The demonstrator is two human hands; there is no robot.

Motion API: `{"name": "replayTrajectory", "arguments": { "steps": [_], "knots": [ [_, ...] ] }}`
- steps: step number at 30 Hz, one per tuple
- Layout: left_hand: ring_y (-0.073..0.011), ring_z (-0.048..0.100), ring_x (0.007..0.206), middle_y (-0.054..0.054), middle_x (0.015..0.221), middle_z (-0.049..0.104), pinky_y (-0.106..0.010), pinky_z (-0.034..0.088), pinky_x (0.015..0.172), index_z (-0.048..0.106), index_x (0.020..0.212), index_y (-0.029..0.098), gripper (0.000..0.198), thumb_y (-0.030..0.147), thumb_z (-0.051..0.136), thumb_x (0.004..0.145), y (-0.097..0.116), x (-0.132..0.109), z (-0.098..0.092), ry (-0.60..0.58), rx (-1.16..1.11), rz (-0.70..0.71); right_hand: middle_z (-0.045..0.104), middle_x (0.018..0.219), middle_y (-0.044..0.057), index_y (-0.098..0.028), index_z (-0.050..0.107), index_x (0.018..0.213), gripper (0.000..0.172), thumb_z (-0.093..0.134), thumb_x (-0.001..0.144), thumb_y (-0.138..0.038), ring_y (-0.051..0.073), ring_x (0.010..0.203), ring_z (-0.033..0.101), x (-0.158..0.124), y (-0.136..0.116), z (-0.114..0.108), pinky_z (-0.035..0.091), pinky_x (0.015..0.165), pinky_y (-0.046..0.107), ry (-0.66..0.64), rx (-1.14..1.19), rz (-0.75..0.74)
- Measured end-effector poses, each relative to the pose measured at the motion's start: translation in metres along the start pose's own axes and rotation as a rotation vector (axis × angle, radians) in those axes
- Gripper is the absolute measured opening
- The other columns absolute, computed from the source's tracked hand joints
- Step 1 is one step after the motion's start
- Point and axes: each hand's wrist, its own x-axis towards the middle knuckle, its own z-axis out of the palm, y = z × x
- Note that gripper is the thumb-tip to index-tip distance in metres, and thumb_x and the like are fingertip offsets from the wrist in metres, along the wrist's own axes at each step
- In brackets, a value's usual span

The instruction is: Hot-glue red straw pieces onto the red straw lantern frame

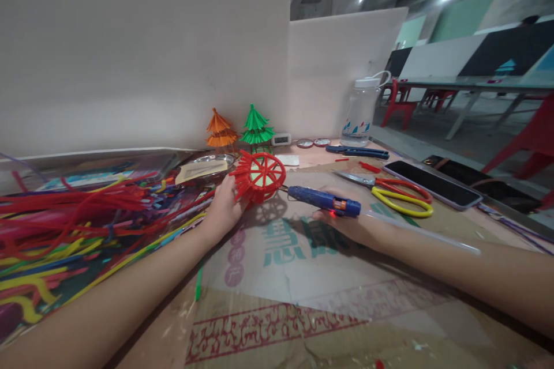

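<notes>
My left hand [224,207] is closed on the edge of a red wheel-shaped model made of straws [258,176], holding it upright on the cardboard sheet [277,277]. My right hand [346,223] grips a blue hot glue gun [324,200], with a clear glue stick [424,233] running back from it over my forearm. The gun's nozzle points left and touches the red wheel's right side.
A heap of coloured straws [73,225] lies at the left. Orange [220,130] and green [257,125] straw pagodas stand by the white partition. Red-and-yellow scissors [396,191], a phone [433,183], a blue tool [357,151] and a clear water bottle [361,110] sit at the right.
</notes>
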Motion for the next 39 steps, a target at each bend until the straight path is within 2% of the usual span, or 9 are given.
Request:
{"name": "replayTrajectory", "arguments": {
  "steps": [10, 16, 22, 28, 39],
  "knots": [
    [-0.0306, 0.057, 0.128, -0.012, 0.128, 0.065, -0.05, 0.044, 0.115, 0.064, 0.123, 0.021, 0.033, 0.032, 0.059, 0.093, -0.003, 0.001, 0.004, 0.042, -0.041, 0.026, 0.067, 0.073, 0.0, -0.024, 0.065, 0.086, 0.023, 0.069, 0.08, -0.046, 0.02, 0.064, 0.06, 0.0, 0.001, 0.0, 0.047, 0.058, 0.032, 0.021, 0.0, -0.041],
    [-0.0303, 0.056, 0.129, -0.012, 0.131, 0.065, -0.05, 0.042, 0.116, 0.064, 0.123, 0.021, 0.033, 0.031, 0.061, 0.092, -0.005, 0.002, 0.005, 0.034, -0.04, 0.038, 0.073, 0.083, 0.005, -0.023, 0.067, 0.085, 0.026, 0.069, 0.082, -0.049, 0.024, 0.073, 0.067, 0.001, 0.003, -0.001, 0.052, 0.067, 0.036, -0.005, 0.056, -0.085],
    [-0.0298, 0.056, 0.13, -0.013, 0.132, 0.064, -0.05, 0.041, 0.118, 0.064, 0.124, 0.02, 0.033, 0.031, 0.061, 0.093, -0.002, 0.001, 0.003, 0.035, -0.048, 0.059, 0.07, 0.078, 0.004, -0.024, 0.066, 0.084, 0.026, 0.07, 0.08, -0.049, 0.023, 0.069, 0.064, 0.0, 0.001, -0.001, 0.049, 0.063, 0.035, -0.002, 0.054, -0.04],
    [-0.0294, 0.057, 0.129, -0.012, 0.133, 0.064, -0.05, 0.042, 0.117, 0.064, 0.123, 0.02, 0.033, 0.029, 0.063, 0.091, -0.004, 0.001, 0.005, 0.045, -0.07, 0.044, 0.067, 0.077, 0.001, -0.024, 0.066, 0.1, 0.033, 0.073, 0.076, -0.045, 0.021, 0.067, 0.061, 0.0, -0.003, 0.0, 0.049, 0.064, 0.035, 0.064, 0.03, -0.001],
    [-0.0305, 0.056, 0.131, -0.013, 0.133, 0.064, -0.051, 0.041, 0.118, 0.064, 0.125, 0.02, 0.034, 0.031, 0.063, 0.093, -0.003, 0.002, 0.004, 0.026, -0.075, 0.045, 0.067, 0.08, 0.002, -0.024, 0.068, 0.1, 0.031, 0.072, 0.075, -0.042, 0.021, 0.071, 0.062, -0.001, -0.008, -0.002, 0.047, 0.065, 0.034, 0.066, -0.026, 0.086]
  ]
}}
